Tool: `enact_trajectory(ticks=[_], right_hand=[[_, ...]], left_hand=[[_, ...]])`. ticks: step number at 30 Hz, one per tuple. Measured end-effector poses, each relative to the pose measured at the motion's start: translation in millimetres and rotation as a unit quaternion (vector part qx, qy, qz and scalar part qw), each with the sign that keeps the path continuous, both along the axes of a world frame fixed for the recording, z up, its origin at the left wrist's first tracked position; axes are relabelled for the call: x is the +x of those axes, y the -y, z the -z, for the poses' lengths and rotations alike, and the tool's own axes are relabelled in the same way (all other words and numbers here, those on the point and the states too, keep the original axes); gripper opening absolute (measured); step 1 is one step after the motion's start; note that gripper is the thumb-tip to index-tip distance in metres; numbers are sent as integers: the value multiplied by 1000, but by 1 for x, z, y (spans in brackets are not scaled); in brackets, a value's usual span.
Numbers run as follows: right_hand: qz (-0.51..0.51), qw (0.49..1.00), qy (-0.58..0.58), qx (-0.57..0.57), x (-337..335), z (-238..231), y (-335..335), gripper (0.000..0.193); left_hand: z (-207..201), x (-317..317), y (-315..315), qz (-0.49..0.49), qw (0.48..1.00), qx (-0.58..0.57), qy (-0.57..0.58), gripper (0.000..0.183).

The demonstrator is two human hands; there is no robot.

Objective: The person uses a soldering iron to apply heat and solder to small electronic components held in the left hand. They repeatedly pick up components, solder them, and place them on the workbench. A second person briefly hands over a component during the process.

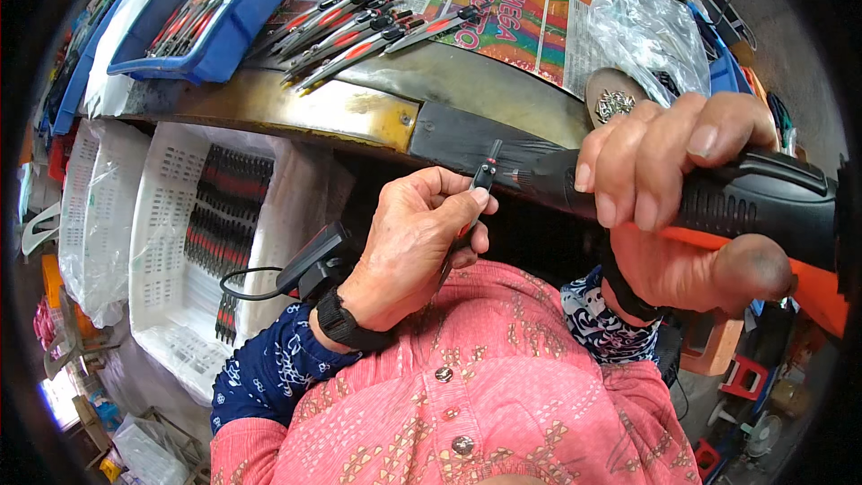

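Note:
My left hand [404, 233] is closed, pinching a slim dark drawing compass [487, 172] between thumb and fingers, its hinge end upward in front of my chest. Small round screw heads show on that hinge. Wrapped around a black-and-orange electric screwdriver [768, 189] is my right hand [660, 162]. The tool lies nearly level, its nose pointing left at the compass hinge; whether the bit touches a screw I cannot tell. Just beyond, on the bench, a pile of similar compasses [355, 36] with red and grey legs lies near the edge.
A round dish [599, 83] of small metal screws sits behind my right hand, beside clear plastic bags [651, 27]. A blue tray [193, 67] holds more compasses at the far left. Below the metal bench edge [296, 112], a white crate [157, 242] contains stacked rows of them.

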State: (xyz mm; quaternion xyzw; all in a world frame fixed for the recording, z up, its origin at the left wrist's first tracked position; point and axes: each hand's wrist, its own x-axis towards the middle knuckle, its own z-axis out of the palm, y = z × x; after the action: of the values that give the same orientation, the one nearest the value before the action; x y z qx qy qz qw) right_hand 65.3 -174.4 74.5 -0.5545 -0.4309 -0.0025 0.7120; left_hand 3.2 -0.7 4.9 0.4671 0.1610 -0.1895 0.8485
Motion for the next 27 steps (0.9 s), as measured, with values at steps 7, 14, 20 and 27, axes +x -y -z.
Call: enact_trajectory(ticks=[7,14,20,27], right_hand=[[-12,1000,-1,-9,3,2,-5,58],[-21,1000,-2,-12,7,2,-8,58],[-29,999,-3,-14,9,2,-10,59],[-37,999,-1,-15,8,1,-13,60]], left_hand=[[6,-2,3,-13,999,26,37,10],[7,-2,2,-8,999,31,40,13],[8,-3,4,-15,999,31,42,14],[9,-4,6,-31,998,24,58,13]])
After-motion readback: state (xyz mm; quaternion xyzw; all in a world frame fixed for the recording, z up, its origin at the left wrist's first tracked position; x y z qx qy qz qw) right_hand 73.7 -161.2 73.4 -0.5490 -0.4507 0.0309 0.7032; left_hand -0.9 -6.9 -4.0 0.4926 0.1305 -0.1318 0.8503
